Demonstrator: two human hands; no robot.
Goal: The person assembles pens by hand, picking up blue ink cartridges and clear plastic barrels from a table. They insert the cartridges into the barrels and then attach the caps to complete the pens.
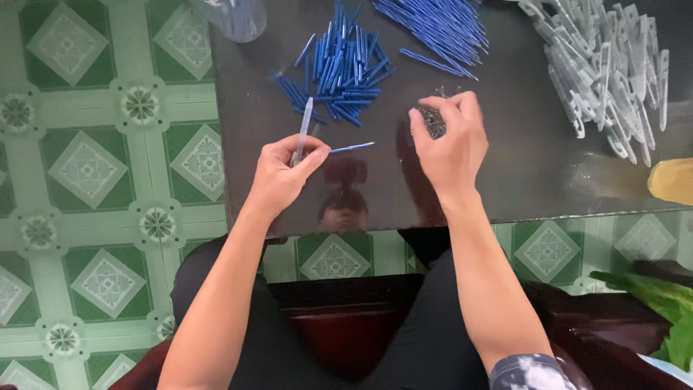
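Observation:
My left hand holds a clear pen barrel upright between its fingers, together with a thin blue refill that sticks out to the right. My right hand rests on the dark glossy table, fingers pinched over a small clump of tiny metal springs. Just beyond my left hand lies a heap of short blue pen parts.
Long blue refills are piled at the table's far edge. Clear plastic clips form a heap at the far right. A clear container stands at the far left corner. A yellow object sits at the right edge. Green patterned floor tiles surround the table.

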